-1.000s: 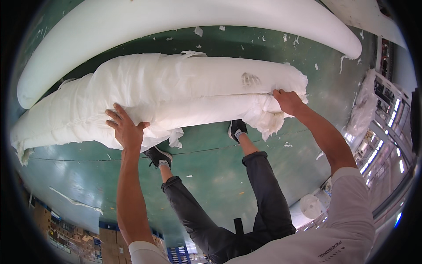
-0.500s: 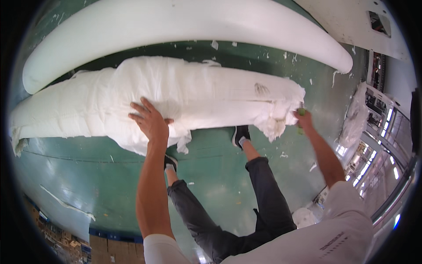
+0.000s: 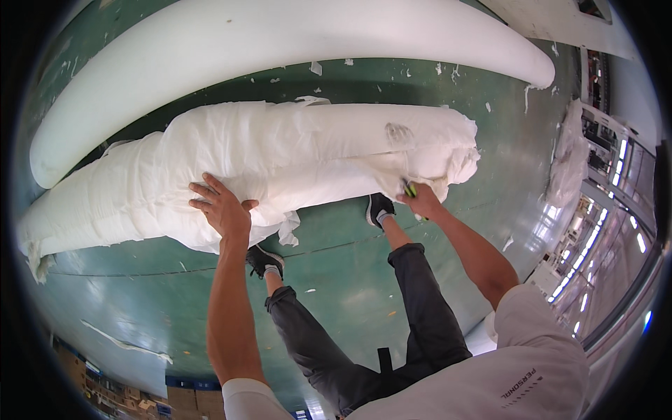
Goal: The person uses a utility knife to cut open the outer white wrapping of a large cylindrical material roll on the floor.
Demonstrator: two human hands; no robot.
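Observation:
A long white roll (image 3: 329, 133) in crumpled white wrapping lies across the floor in front of me. My left hand (image 3: 225, 210) rests on the wrapping left of the middle, fingers spread and holding nothing. Toward the roll's right end, my right hand (image 3: 422, 201) is closed around a green utility knife (image 3: 409, 187), held against the near lower side of the wrapping. Its blade is too small to make out. Close to the knife the wrapping bunches in loose folds, and a dark smudge (image 3: 399, 134) marks the top surface. A torn flap (image 3: 288, 229) hangs from the near side.
Behind it a second, smooth white roll (image 3: 280, 42) lies parallel. White scraps (image 3: 316, 68) litter the green floor (image 3: 336, 273), with a long strip (image 3: 126, 343) at left. Clear plastic film (image 3: 567, 157) lies at right by metal racks. My shoes (image 3: 264, 259) stand close to the roll.
My right hand has moved left with the knife, from the roll's right end to its near lower side. My left hand still lies on the wrapping. The view has shifted slightly.

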